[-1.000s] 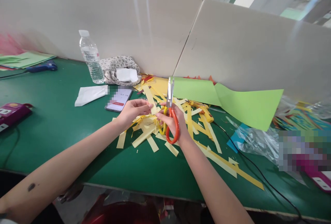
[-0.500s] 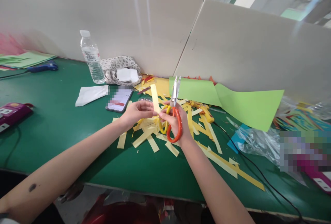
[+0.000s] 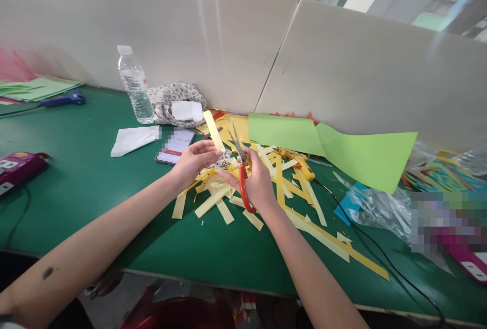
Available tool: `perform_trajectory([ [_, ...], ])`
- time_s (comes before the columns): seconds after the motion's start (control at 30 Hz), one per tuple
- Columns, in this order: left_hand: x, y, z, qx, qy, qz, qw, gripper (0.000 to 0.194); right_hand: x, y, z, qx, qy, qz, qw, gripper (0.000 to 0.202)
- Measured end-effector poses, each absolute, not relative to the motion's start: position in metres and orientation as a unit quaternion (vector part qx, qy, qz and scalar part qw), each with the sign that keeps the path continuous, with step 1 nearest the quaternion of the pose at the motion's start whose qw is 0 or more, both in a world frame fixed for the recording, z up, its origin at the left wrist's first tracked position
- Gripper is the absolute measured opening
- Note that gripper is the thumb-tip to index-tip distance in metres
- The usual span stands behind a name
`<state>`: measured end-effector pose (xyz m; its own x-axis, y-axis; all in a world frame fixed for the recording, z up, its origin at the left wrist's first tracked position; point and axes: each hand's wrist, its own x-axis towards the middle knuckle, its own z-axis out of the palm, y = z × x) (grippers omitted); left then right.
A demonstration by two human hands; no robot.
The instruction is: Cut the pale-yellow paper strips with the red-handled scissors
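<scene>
My left hand point(image 3: 198, 161) pinches the lower end of a pale yellow paper strip point(image 3: 213, 130), which points up and leans left. Beside it, my right hand point(image 3: 254, 179) has hold of scissors point(image 3: 243, 179) with red handles; their metal blades point up, slightly apart. The two hands are not touching. Just behind and between them lies a small heap of multicoloured bits point(image 3: 221, 160), partly covered by the left fingers. Cut yellow strips point(image 3: 220, 199) are scattered beneath and around both hands.
A phone point(image 3: 175, 146), a white tissue point(image 3: 133, 139) and a water bottle point(image 3: 137, 85) stand or lie left of the hands. Green paper sheets point(image 3: 289, 134) lean by the partition. A yellow glue gun point(image 3: 305, 168) with a black cable and clear plastic point(image 3: 384, 212) are at right.
The left hand has shifted slightly left with the strip, which now leans further left. The right hand has moved apart from it, and the scissors have turned to point up and left.
</scene>
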<state>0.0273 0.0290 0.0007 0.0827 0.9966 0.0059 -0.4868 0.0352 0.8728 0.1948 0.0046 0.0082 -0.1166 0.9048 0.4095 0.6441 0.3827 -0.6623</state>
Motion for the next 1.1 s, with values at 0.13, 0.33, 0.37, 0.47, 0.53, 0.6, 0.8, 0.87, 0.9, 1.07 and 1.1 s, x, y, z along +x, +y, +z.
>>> perform_trajectory([
  [0.13, 0.0274, 0.0284, 0.0053, 0.35, 0.333, 0.616, 0.622, 0.023, 0.1943, 0.0041, 0.0041, -0.524, -0.77, 0.098, 0.351, 0.061],
  [0.33, 0.0286, 0.028, 0.0013, 0.37, 0.313, 0.61, 0.627, 0.02, 0.1923, 0.0031, 0.0018, -0.503, -0.793, 0.088, 0.333, 0.06],
  [0.37, 0.0286, 0.0282, 0.0001, 0.372, 0.313, 0.606, 0.629, 0.021, 0.192, 0.0029, 0.0018, -0.501, -0.793, 0.088, 0.335, 0.061],
  [0.47, 0.0285, 0.0287, -0.0025, 0.382, 0.312, 0.596, 0.634, 0.021, 0.1918, 0.0028, 0.0017, -0.503, -0.792, 0.086, 0.336, 0.06],
  [0.53, 0.0286, 0.0286, -0.0032, 0.387, 0.31, 0.594, 0.633, 0.021, 0.1919, 0.0028, 0.0014, -0.505, -0.791, 0.086, 0.335, 0.06],
  [0.6, 0.0288, 0.0284, -0.0033, 0.387, 0.308, 0.595, 0.633, 0.021, 0.1919, 0.0026, 0.0011, -0.506, -0.79, 0.087, 0.334, 0.058],
  [0.8, 0.0293, 0.028, -0.002, 0.368, 0.3, 0.607, 0.637, 0.021, 0.1912, 0.0019, 0.0017, -0.51, -0.789, 0.085, 0.331, 0.057],
  [0.87, 0.0294, 0.0281, -0.0018, 0.368, 0.302, 0.604, 0.639, 0.022, 0.1911, 0.002, 0.002, -0.51, -0.789, 0.084, 0.332, 0.057],
  [0.9, 0.0294, 0.0281, -0.0018, 0.369, 0.303, 0.602, 0.64, 0.022, 0.191, 0.0021, 0.0022, -0.51, -0.789, 0.084, 0.332, 0.057],
  [1.07, 0.0293, 0.0279, -0.0023, 0.374, 0.302, 0.597, 0.642, 0.021, 0.1911, 0.0024, 0.0023, -0.51, -0.789, 0.085, 0.333, 0.054],
  [1.1, 0.0292, 0.028, -0.0023, 0.377, 0.3, 0.595, 0.643, 0.021, 0.1912, 0.0023, 0.0022, -0.51, -0.788, 0.084, 0.334, 0.053],
])
